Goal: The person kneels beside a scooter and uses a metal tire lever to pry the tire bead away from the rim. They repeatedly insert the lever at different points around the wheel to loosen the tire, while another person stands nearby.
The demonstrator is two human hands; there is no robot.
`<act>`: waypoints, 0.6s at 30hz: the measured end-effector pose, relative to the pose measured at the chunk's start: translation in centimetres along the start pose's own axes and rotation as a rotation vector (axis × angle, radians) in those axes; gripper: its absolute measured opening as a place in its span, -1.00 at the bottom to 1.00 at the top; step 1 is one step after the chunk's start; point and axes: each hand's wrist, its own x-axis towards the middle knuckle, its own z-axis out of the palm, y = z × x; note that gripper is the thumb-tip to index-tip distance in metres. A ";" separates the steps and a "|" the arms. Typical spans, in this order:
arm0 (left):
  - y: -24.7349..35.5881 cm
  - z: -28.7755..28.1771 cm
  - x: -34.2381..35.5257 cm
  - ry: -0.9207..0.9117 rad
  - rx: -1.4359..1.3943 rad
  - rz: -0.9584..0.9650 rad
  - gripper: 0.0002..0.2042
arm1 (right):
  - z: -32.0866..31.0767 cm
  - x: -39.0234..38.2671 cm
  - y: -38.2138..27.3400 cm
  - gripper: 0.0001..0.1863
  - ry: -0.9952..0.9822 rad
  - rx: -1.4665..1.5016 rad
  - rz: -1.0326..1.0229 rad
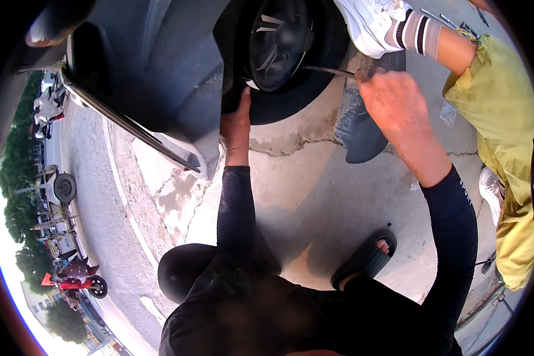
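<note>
A wheel with a black tire (pixel 320 95) and a dark hub cover (pixel 282 44) shows at the top middle, beside a grey body panel (pixel 166 65). My right hand (pixel 394 98) is closed around a thin metal lever (pixel 329 71), whose far end meets the wheel near the rim. On the near side of the wheel, my left hand (pixel 238 121) grips the tire, thumb up by the rim. The panel and tire hide its other fingers. Below my right hand is a scuffed dark grey flap (pixel 362 130).
Close on the right stands another person in yellow-green trousers (pixel 492 101), a white shoe (pixel 371 26) by the tire. A panel edge (pixel 130 124) juts out at left. My sandalled foot (pixel 368 255) rests on cracked concrete (pixel 302 184). A red motorbike (pixel 77 279) stands across the road.
</note>
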 end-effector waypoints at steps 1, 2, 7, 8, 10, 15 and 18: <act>0.3 -0.4 0.2 -0.007 -0.004 -0.008 0.00 | -0.3 2.3 -0.2 -0.81 -0.021 -0.106 -0.087; 0.7 -0.1 0.1 -0.016 -0.033 -0.027 -0.01 | -1.1 4.4 0.0 -0.84 -0.060 -0.233 -0.162; 0.5 0.5 -0.7 -0.027 -0.015 -0.026 -0.03 | -3.0 12.8 -1.6 -0.78 -0.303 -0.247 -0.354; 0.5 0.5 -0.9 -0.029 -0.018 -0.022 -0.04 | -3.4 13.8 -1.9 -0.66 -0.346 -0.209 -0.418; 0.3 0.2 -0.8 -0.033 -0.024 -0.024 -0.04 | -4.7 14.2 -1.5 -0.74 -0.279 -0.163 -0.389; -0.2 -0.5 -0.3 -0.022 0.072 0.017 -0.03 | -3.8 14.6 0.2 -0.74 -0.238 -0.166 -0.504; 0.6 0.1 0.0 -0.029 0.028 0.013 -0.03 | -2.5 13.6 -0.7 -0.83 -0.097 -0.285 -0.409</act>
